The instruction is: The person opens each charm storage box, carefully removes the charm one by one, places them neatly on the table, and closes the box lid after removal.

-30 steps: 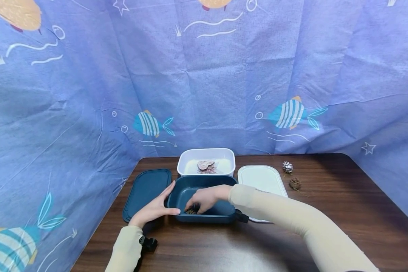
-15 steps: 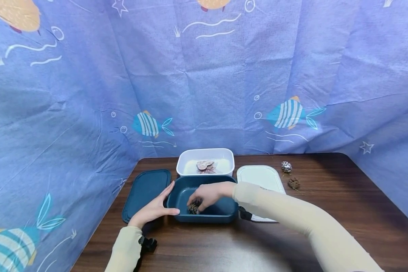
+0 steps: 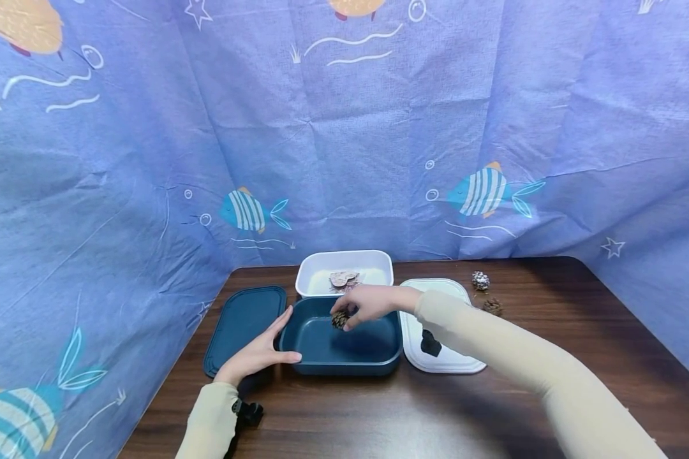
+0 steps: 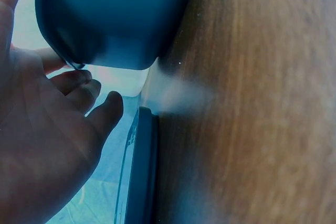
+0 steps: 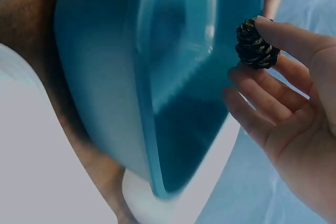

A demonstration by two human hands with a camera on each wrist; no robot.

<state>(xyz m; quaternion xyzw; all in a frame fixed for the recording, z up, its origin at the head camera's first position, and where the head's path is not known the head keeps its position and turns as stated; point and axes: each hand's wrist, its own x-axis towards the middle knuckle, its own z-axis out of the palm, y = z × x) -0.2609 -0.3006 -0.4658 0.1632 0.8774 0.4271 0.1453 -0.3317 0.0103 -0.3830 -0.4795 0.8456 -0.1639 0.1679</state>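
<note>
A small brown pine cone (image 3: 340, 319) is pinched between the thumb and fingers of my right hand (image 3: 370, 303), above the inside of a dark blue box (image 3: 344, 368). In the right wrist view, the pine cone (image 5: 254, 44) sits at the fingertips, clear of the box wall. My left hand (image 3: 258, 357) rests against the left end of the box, thumb at the front rim and forefinger extended along the side. The left wrist view shows the hand's other fingers (image 4: 107, 111) loosely bent beside the box (image 4: 118, 19).
Behind the blue box stands a white box (image 3: 344, 258) holding a flat pinkish-brown piece and reddish bits. A dark blue lid (image 3: 244, 325) lies left, a white lid (image 3: 444, 363) right. Farther right lie a white-tipped cone (image 3: 480, 280) and a brown clump (image 3: 493, 307).
My right hand has lifted the pine cone from the blue box's floor and moved it up and slightly right. The left hand has stayed at the box's end.
</note>
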